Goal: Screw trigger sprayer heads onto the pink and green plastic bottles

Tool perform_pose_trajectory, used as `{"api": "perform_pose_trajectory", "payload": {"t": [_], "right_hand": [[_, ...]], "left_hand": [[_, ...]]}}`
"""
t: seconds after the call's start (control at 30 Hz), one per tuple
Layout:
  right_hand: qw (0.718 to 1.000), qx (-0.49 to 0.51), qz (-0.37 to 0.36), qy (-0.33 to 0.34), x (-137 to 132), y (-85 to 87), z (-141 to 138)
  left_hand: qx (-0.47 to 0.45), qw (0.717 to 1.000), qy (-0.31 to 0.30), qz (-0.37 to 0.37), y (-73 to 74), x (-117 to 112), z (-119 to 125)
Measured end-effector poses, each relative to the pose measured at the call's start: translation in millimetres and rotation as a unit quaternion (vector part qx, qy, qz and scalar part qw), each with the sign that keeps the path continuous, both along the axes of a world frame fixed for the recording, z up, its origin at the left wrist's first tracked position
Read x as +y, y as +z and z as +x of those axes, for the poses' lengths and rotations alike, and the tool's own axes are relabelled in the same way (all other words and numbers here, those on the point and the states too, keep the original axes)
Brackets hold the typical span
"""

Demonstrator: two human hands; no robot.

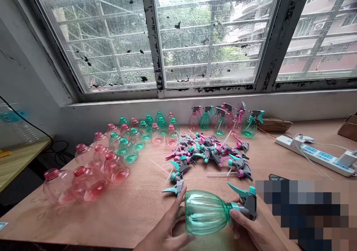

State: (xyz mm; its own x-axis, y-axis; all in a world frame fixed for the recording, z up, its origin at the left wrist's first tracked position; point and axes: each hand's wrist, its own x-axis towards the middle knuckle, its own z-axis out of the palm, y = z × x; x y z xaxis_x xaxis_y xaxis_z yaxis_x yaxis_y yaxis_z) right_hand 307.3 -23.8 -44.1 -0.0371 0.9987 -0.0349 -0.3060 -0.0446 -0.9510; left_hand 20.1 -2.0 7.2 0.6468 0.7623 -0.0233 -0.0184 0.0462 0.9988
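A green see-through spray bottle (206,212) lies on its side in the air above the table's front part, its base to the left. My left hand (174,221) grips the base end, thumb below and fingers above and behind. At the neck, my right hand (245,221) has its fingers closed around the teal collar. The grey and teal trigger head (249,200) sits on the neck and points up and right. Just beyond the bottle lies a loose spray head (174,188) with a teal trigger. Further back is a pile of pink, teal and grey spray heads (209,150).
Several open pink bottles (90,186) and green bottles (126,150) stand at the left. Against the wall are several bottles with spray heads (249,124). A white power strip (315,154) with cables lies at the right, near a dark phone (279,177). Part of the lower right is pixelated.
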Motion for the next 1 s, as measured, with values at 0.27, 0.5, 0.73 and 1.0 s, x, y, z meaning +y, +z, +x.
{"api": "perform_pose_trajectory", "payload": {"t": [0.27,0.5,0.73,1.0], "right_hand": [[1.000,0.011,-0.006,-0.005,2,-2.8,-2],[1.000,0.019,-0.002,-0.013,1,-5.3,-2],[1.000,0.019,-0.001,0.002,1,-2.2,-1],[1.000,0.028,-0.001,0.001,1,-3.1,-3]], "left_hand": [[-0.054,0.998,-0.022,-0.035,-9.7,0,-3],[-0.022,1.000,-0.005,-0.022,-6.6,1,-4],[-0.010,1.000,-0.006,-0.017,-4.8,3,-3],[0.004,1.000,-0.005,-0.021,-8.8,0,-4]]}}
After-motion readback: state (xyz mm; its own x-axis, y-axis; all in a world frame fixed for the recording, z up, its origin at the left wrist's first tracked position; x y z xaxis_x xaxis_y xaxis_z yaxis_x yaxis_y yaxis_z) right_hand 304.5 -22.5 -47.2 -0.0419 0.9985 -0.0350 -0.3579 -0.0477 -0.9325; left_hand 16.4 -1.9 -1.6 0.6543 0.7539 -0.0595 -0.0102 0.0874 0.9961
